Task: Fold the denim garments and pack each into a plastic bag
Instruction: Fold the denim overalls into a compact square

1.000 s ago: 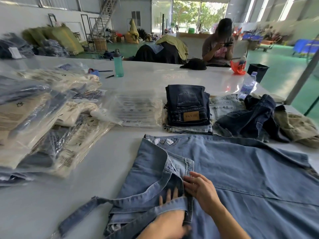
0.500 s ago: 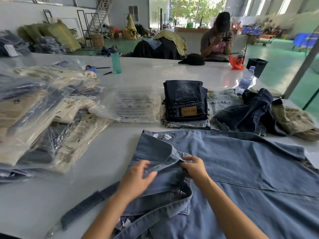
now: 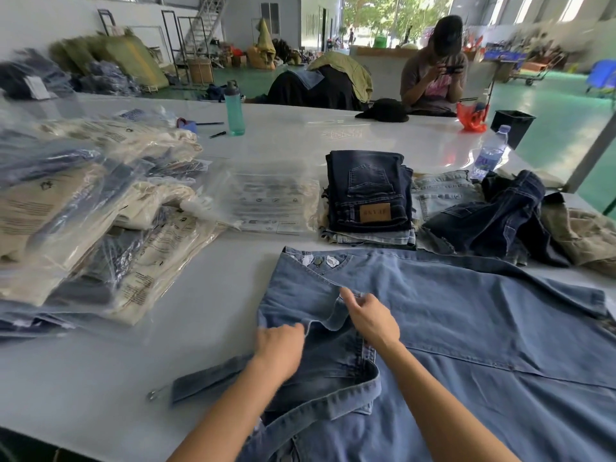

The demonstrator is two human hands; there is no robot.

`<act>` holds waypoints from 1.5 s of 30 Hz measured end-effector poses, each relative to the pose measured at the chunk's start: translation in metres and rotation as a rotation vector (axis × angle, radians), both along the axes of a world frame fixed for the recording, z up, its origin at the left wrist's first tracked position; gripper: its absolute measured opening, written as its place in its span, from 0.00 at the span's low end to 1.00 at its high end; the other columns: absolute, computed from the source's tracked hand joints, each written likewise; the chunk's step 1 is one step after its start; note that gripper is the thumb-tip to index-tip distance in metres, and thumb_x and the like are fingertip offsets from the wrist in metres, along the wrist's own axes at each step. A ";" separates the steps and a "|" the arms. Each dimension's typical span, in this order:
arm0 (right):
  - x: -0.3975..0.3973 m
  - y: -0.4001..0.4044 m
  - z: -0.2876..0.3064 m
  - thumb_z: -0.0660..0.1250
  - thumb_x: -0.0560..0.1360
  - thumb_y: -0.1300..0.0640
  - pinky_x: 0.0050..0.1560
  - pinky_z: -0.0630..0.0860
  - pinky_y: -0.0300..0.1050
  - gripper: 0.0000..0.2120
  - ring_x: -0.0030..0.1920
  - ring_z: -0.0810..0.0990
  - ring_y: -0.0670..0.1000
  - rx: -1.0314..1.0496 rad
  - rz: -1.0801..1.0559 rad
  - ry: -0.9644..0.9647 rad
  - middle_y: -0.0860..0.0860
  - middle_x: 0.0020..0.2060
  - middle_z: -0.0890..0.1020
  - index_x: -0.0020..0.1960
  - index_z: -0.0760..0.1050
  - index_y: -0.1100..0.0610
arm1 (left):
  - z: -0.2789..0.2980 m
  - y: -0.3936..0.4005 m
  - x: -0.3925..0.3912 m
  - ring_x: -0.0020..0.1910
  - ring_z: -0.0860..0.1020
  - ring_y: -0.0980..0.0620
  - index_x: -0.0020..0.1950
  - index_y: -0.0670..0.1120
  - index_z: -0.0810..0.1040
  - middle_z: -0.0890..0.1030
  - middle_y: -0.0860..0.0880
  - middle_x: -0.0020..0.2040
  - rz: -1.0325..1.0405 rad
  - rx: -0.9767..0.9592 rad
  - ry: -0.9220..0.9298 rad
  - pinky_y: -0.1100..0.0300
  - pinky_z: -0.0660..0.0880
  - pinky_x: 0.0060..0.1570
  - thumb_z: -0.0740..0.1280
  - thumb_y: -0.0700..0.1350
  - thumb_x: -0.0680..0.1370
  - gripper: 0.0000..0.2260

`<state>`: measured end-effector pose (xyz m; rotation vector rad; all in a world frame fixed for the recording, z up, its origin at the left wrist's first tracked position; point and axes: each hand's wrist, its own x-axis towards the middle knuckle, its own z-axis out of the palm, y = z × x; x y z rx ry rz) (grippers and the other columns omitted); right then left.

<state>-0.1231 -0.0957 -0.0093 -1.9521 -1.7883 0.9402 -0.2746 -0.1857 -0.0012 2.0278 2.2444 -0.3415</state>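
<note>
On the near edge of the white table [image 3: 206, 308], a light blue denim garment [image 3: 466, 328] is spread flat, its long axis running left to right. A folded flap at its left end is pinched by the right hand [image 3: 370, 316] and gripped by the curled fingers of the left hand [image 3: 280, 348]. A strap [image 3: 206, 380] trails leftward.

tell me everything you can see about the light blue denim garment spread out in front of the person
The light blue denim garment is mid-wash denim, lying mostly flat across the near part of the white table. Metal buttons show at its far edge, and a long strap ending in a metal clip trails left. One seam crosses the wide panel. The left hand and right hand both grip a raised fold.
</note>
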 end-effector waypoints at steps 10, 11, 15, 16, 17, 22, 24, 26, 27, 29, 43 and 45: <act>0.004 0.011 -0.015 0.62 0.75 0.55 0.45 0.73 0.46 0.12 0.53 0.77 0.57 0.044 0.158 -0.199 0.55 0.54 0.79 0.56 0.72 0.60 | -0.001 0.004 -0.024 0.57 0.77 0.41 0.55 0.41 0.77 0.80 0.40 0.56 0.326 0.138 -0.360 0.53 0.73 0.51 0.52 0.63 0.80 0.27; 0.008 0.008 -0.019 0.62 0.77 0.53 0.43 0.73 0.46 0.12 0.52 0.78 0.57 0.086 0.159 -0.170 0.55 0.51 0.80 0.55 0.73 0.59 | -0.004 0.005 -0.043 0.58 0.76 0.41 0.57 0.42 0.74 0.79 0.41 0.58 0.395 0.208 -0.282 0.53 0.73 0.52 0.55 0.61 0.80 0.24; 0.032 -0.011 -0.038 0.58 0.78 0.39 0.37 0.69 0.46 0.19 0.49 0.81 0.56 0.306 0.027 -0.301 0.51 0.47 0.82 0.53 0.73 0.54 | -0.024 0.014 -0.085 0.59 0.76 0.42 0.59 0.40 0.74 0.78 0.41 0.60 0.561 0.013 -0.386 0.55 0.73 0.51 0.63 0.62 0.76 0.27; 0.037 -0.015 -0.043 0.58 0.78 0.39 0.39 0.71 0.47 0.19 0.49 0.81 0.56 0.325 -0.003 -0.325 0.52 0.49 0.81 0.53 0.74 0.54 | -0.029 0.017 -0.086 0.57 0.77 0.42 0.56 0.39 0.75 0.79 0.41 0.57 0.549 0.010 -0.417 0.55 0.73 0.49 0.63 0.62 0.76 0.26; 0.040 -0.018 -0.048 0.59 0.78 0.41 0.40 0.72 0.48 0.18 0.50 0.80 0.57 0.340 -0.017 -0.321 0.53 0.50 0.80 0.52 0.74 0.55 | -0.032 0.020 -0.085 0.55 0.78 0.42 0.52 0.39 0.76 0.80 0.41 0.55 0.528 0.025 -0.441 0.56 0.72 0.46 0.63 0.62 0.76 0.25; 0.030 -0.022 -0.059 0.71 0.73 0.56 0.35 0.74 0.53 0.11 0.42 0.79 0.64 0.449 -0.012 -0.233 0.60 0.40 0.77 0.43 0.76 0.64 | -0.046 0.022 -0.087 0.50 0.77 0.40 0.37 0.43 0.66 0.80 0.39 0.50 0.508 0.141 -0.619 0.57 0.65 0.39 0.66 0.57 0.76 0.20; 0.016 -0.020 -0.057 0.71 0.73 0.57 0.35 0.74 0.53 0.10 0.41 0.78 0.63 0.447 0.019 -0.219 0.60 0.40 0.77 0.43 0.76 0.64 | -0.049 0.016 -0.102 0.48 0.77 0.41 0.38 0.42 0.69 0.80 0.39 0.49 0.537 0.173 -0.639 0.58 0.65 0.38 0.67 0.57 0.76 0.19; -0.005 -0.020 -0.058 0.69 0.74 0.56 0.37 0.74 0.53 0.10 0.42 0.78 0.63 0.452 0.062 -0.207 0.60 0.42 0.77 0.44 0.76 0.64 | -0.050 0.008 -0.124 0.49 0.78 0.41 0.43 0.38 0.74 0.80 0.38 0.49 0.577 0.193 -0.618 0.56 0.67 0.39 0.67 0.57 0.76 0.21; -0.018 -0.021 -0.058 0.69 0.74 0.56 0.38 0.74 0.53 0.10 0.42 0.78 0.63 0.457 0.089 -0.205 0.60 0.42 0.77 0.44 0.76 0.64 | -0.049 0.003 -0.135 0.49 0.78 0.40 0.47 0.36 0.75 0.80 0.38 0.49 0.597 0.200 -0.596 0.55 0.69 0.41 0.67 0.57 0.76 0.22; -0.042 -0.025 -0.058 0.70 0.73 0.55 0.39 0.75 0.52 0.11 0.42 0.78 0.62 0.459 0.138 -0.205 0.61 0.41 0.77 0.43 0.76 0.64 | -0.046 -0.005 -0.152 0.49 0.78 0.40 0.49 0.36 0.75 0.81 0.38 0.50 0.612 0.210 -0.518 0.54 0.71 0.43 0.65 0.58 0.76 0.23; -0.034 -0.018 -0.054 0.62 0.77 0.52 0.51 0.70 0.46 0.17 0.55 0.76 0.57 0.296 0.298 -0.166 0.55 0.55 0.74 0.63 0.71 0.58 | -0.007 -0.038 -0.129 0.49 0.80 0.51 0.45 0.51 0.73 0.82 0.50 0.49 0.235 -0.359 -0.234 0.59 0.73 0.45 0.68 0.63 0.69 0.17; -0.030 -0.020 -0.054 0.64 0.76 0.54 0.54 0.68 0.44 0.19 0.56 0.75 0.56 0.260 0.327 -0.114 0.55 0.56 0.74 0.65 0.70 0.59 | 0.006 -0.048 -0.146 0.53 0.81 0.51 0.53 0.50 0.75 0.82 0.50 0.52 0.330 -0.439 -0.088 0.59 0.75 0.48 0.66 0.48 0.73 0.09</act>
